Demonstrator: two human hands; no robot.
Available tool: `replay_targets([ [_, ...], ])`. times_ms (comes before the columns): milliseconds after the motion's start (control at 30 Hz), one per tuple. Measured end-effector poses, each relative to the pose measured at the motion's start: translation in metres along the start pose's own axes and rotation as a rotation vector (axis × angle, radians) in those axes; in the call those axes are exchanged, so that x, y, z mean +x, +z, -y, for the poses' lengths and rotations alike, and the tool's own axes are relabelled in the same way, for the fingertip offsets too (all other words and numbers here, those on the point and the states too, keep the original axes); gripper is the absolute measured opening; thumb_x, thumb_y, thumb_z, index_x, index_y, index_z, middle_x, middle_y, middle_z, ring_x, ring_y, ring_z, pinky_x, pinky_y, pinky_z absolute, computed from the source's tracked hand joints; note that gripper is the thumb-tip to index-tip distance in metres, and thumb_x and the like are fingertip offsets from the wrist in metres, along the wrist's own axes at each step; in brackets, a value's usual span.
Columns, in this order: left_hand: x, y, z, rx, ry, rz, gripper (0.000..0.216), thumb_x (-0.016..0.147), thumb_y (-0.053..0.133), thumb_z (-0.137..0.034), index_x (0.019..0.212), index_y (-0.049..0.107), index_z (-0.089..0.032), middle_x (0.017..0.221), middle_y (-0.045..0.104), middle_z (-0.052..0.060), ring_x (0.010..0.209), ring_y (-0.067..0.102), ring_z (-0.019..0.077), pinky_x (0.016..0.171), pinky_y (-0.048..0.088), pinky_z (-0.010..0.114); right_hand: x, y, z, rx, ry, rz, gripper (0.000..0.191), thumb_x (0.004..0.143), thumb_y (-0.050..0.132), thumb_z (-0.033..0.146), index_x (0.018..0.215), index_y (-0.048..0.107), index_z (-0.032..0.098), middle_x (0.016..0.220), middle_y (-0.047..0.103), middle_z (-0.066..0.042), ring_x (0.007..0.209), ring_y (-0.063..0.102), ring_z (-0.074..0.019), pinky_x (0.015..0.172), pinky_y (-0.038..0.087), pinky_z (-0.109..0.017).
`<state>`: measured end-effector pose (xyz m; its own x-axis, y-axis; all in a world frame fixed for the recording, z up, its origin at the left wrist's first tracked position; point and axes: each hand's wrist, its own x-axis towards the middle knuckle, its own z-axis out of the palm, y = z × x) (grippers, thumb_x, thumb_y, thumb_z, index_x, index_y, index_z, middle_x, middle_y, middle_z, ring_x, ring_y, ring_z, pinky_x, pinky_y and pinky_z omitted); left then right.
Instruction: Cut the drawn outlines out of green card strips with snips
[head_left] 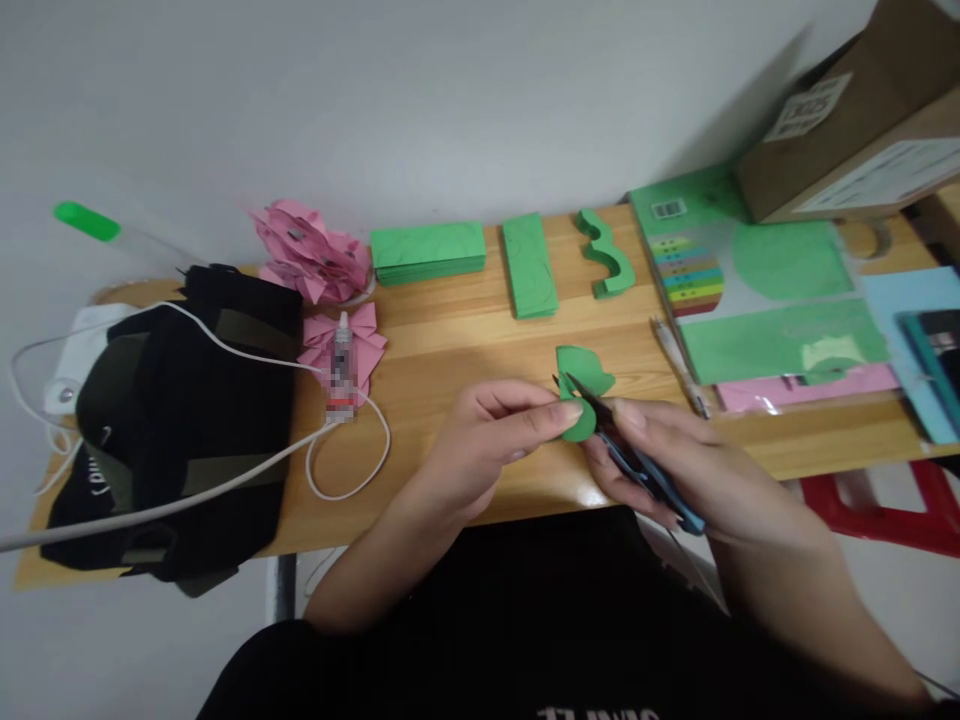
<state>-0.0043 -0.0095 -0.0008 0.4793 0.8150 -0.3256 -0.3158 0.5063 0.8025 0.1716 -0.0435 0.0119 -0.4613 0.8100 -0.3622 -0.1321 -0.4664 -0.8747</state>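
Between the thumb and fingers of my left hand (499, 435) is a piece of green paper (581, 420), partly cut along a curve. My right hand (682, 465) is closed around a pair of scissors (637, 465) with dark blades and blue-grey handles. Their blades lie across the green paper close to my left thumb, and a flap of it stands out beyond them. Farther back on the table lie a green paper strip stack (427, 250), a second green stack (529, 265) with drawn lines, and wavy cut green pieces (606, 255).
Folded pink paper (311, 245) and a small glue bottle (342, 365) are at the left, beside a black bag (202, 430) and a white cable (225, 505). A pen (679, 365), a green paper pack (780, 320) and a cardboard box (847, 120) occupy the right.
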Motion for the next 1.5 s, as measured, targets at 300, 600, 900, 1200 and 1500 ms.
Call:
replay_targets([
  [300,0.0,0.001,0.001,0.009,-0.016,0.003,0.035,0.066,0.084,-0.044,0.054,0.066,-0.017,0.041,0.029,-0.008,0.042,0.023,0.0044,0.046,0.013,0.028,0.001,0.002,-0.002,0.033,-0.013,-0.083,0.044,0.093,0.055,0.053,0.067,0.059,0.018,0.052,0.038,0.005,0.043,0.03,-0.0075,0.035,0.022,-0.02],
  [600,0.001,0.003,0.003,-0.012,-0.033,0.005,0.036,0.065,0.085,-0.045,0.053,0.066,-0.017,0.041,0.029,-0.008,0.043,0.023,0.0041,0.047,0.013,0.028,0.002,0.005,-0.004,0.087,-0.03,-0.077,0.046,0.095,0.055,0.051,0.064,0.058,0.018,0.049,0.037,0.006,0.039,0.027,-0.0054,0.032,0.018,-0.017],
  [900,0.0,0.004,0.002,-0.032,-0.019,0.0,0.029,0.065,0.086,-0.042,0.057,0.072,-0.018,0.04,0.031,-0.008,0.043,0.022,0.0042,0.046,0.013,0.027,0.005,0.007,-0.003,0.07,-0.033,-0.088,0.048,0.096,0.052,0.051,0.061,0.052,0.018,0.05,0.037,0.006,0.039,0.025,-0.0053,0.032,0.02,-0.017],
  [1200,0.001,0.003,0.004,-0.03,0.0,0.008,0.026,0.069,0.084,-0.039,0.058,0.072,-0.019,0.043,0.038,-0.006,0.045,0.024,0.0056,0.047,0.016,0.028,0.003,0.011,-0.005,0.051,-0.043,-0.134,0.048,0.094,0.054,0.052,0.061,0.052,0.019,0.049,0.037,0.006,0.038,0.026,-0.0059,0.029,0.019,-0.018],
  [1500,0.009,-0.003,0.015,-0.013,-0.055,-0.02,0.042,0.066,0.083,-0.046,0.047,0.058,-0.018,0.04,0.028,-0.007,0.044,0.023,0.0054,0.048,0.015,0.029,0.009,0.014,-0.011,0.119,0.057,-0.266,0.048,0.086,0.064,0.056,0.059,0.053,0.018,0.048,0.034,0.006,0.04,0.023,-0.0065,0.034,0.015,-0.021],
])
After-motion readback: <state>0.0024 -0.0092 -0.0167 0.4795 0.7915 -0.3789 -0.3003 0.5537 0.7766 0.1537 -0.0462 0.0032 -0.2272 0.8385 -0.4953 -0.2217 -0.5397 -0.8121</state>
